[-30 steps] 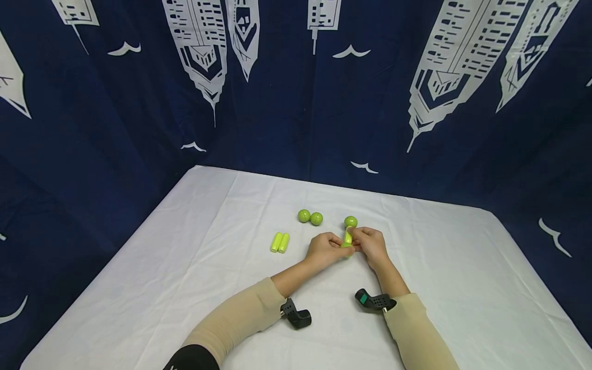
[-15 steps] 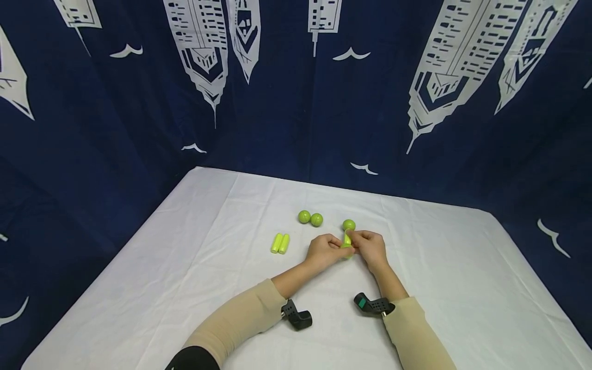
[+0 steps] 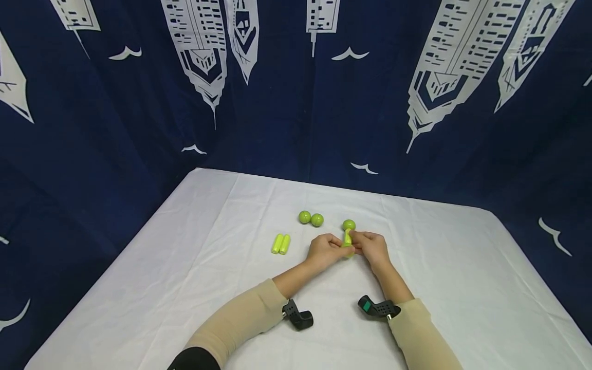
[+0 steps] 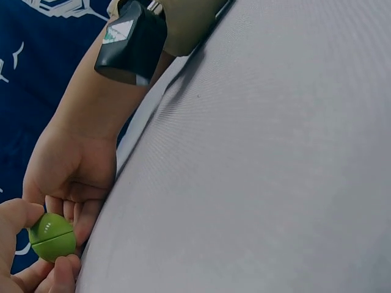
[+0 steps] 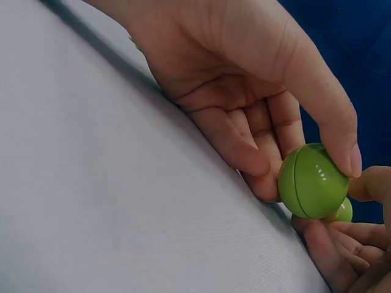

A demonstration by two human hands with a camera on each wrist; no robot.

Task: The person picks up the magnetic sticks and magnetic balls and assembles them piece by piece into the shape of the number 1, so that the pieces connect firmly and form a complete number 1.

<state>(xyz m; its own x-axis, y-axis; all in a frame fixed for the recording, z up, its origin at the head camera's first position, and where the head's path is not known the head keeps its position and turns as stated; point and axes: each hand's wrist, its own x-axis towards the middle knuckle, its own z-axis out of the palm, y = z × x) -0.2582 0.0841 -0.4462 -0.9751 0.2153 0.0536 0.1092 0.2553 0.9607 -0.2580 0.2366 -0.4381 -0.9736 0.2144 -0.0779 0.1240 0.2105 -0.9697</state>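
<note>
In the head view a short yellow-green rod (image 3: 348, 237) lies between a glossy green ball (image 3: 349, 225) at its far end and a second green ball (image 5: 313, 182) at its near end. My left hand (image 3: 325, 249) pinches the near ball between thumb and fingers, covering part of it. From the right, my right hand (image 3: 371, 247) grips the rod with thumb and fingertips close by the left fingers. In the left wrist view a seam runs round the held ball (image 4: 53, 237). The contact between rod and near ball is mostly hidden by fingers.
Two loose green balls, one (image 3: 304, 217) beside the other (image 3: 317, 220), sit left of the far ball. Two more yellow-green rods (image 3: 280, 244) lie side by side nearer and further left. A white cloth (image 3: 222, 231) covers the table; a dark blue printed curtain (image 3: 287, 123) hangs behind.
The far ball and rod have shifted slightly toward me and left. The right forearm has swung a little left, then back right. The left hand keeps its hold on the near ball.
</note>
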